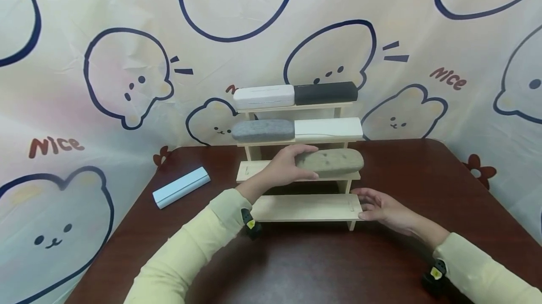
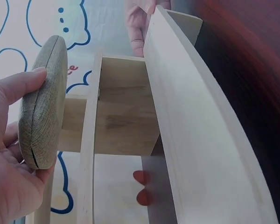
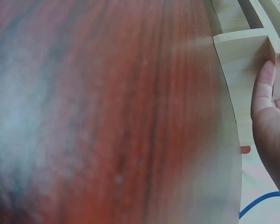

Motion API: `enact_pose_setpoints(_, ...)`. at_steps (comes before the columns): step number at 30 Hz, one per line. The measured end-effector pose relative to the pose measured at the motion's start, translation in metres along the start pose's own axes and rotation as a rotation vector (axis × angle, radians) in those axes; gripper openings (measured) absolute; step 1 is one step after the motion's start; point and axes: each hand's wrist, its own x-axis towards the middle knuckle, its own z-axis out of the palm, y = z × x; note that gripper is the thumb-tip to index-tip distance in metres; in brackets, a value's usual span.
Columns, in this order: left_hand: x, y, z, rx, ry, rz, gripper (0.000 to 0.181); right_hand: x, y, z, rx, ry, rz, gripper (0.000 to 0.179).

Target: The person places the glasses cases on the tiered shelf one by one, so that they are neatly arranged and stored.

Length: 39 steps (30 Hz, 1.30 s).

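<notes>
My left hand (image 1: pixel 284 168) grips an olive-green fabric glasses case (image 1: pixel 332 162) by its left end, at the second shelf from the bottom (image 1: pixel 251 170) of a stepped wooden rack. In the left wrist view the case (image 2: pixel 43 105) sits between thumb and fingers, its seam line showing. At the lowest shelf (image 1: pixel 302 207), my right hand (image 1: pixel 383 211) holds the right end. The right wrist view shows the thumb and fingers of that hand (image 3: pixel 273 114) on either side of the board's edge (image 3: pixel 278 79).
On the top shelf lie a white case (image 1: pixel 263 97) and a black case (image 1: pixel 325 93). Below them are a grey felt case (image 1: pixel 263 131) and another white case (image 1: pixel 328 128). A light blue case (image 1: pixel 181 188) lies left on the dark brown table (image 1: pixel 305 266). Behind hangs a printed curtain (image 1: pixel 237 59).
</notes>
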Motion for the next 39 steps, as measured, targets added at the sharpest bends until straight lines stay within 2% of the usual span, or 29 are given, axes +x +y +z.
enact_pose_setpoints(7, 0.012, 0.001, 0.009, -0.033, -0.012, -0.017, 0.064, 0.0, 0.0, 0.0, -0.001, -0.018, -0.016, 0.07)
enact_pose_setpoints(16, 0.024, 0.001, 0.018, -0.008, -0.031, -0.022, 0.063, 0.002, 0.002, -0.003, 0.006, -0.027, -0.019, 0.069)
enact_pose_setpoints(30, 0.031, 0.001, 0.025, 0.028, -0.018, -0.07, 0.064, 0.001, 0.0, -0.003, 0.004, -0.022, -0.003, 0.071)
enact_pose_setpoints(39, 0.031, 0.001, 0.028, 0.034, -0.029, -0.09, 0.065, 0.001, 0.0, -0.003, 0.012, -0.027, -0.006, 0.071)
